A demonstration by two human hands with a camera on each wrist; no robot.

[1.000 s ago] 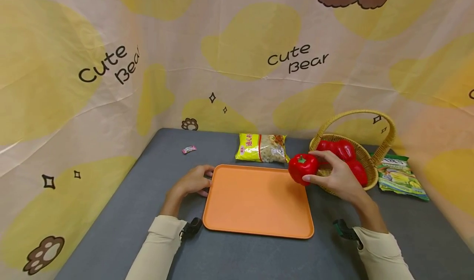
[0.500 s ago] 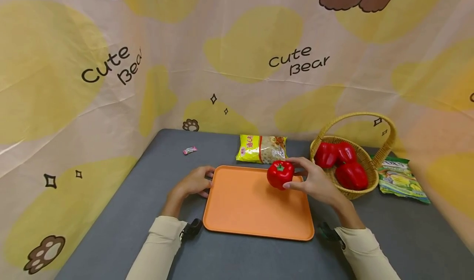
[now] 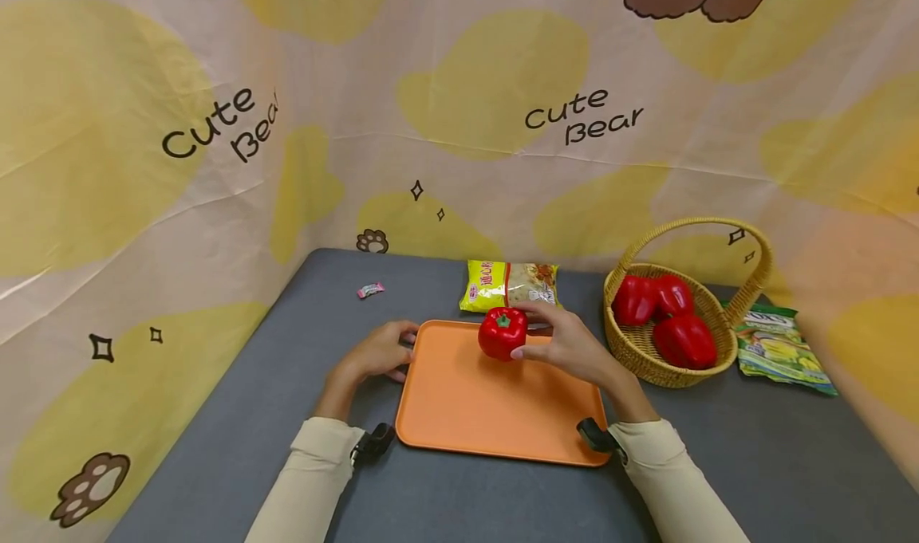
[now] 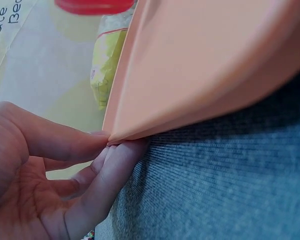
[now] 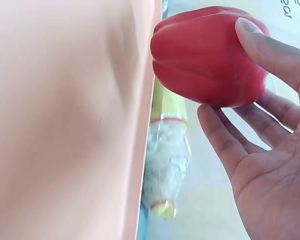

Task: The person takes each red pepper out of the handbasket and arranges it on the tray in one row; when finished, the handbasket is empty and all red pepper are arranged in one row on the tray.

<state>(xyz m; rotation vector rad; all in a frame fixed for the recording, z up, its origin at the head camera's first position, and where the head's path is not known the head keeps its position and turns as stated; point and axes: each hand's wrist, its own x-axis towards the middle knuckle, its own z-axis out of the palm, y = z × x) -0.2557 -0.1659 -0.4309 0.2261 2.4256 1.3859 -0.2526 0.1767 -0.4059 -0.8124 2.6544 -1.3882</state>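
A red bell pepper (image 3: 502,334) with a green stem hangs above the orange tray (image 3: 495,411), toward its back edge. My right hand (image 3: 563,344) grips the pepper between thumb and fingers; in the right wrist view the pepper (image 5: 207,57) is clear of the tray surface. At the tray's left side, my left hand (image 3: 376,352) holds the rim near the back corner. The left wrist view shows that thumb and fingers pinching the tray corner (image 4: 140,115), with some fingertips hidden beneath it.
A yellow wicker basket (image 3: 649,367) holding several red peppers (image 3: 685,341) stands to the right. Beside it lie green packets (image 3: 782,348). A yellow bag of pasta (image 3: 495,286) lies behind the tray, and a small pink wrapped candy (image 3: 370,290) lies back left.
My right hand has carried the bell pepper leftward from beside the basket to above the tray's back middle. The left hand and tray have stayed in place.
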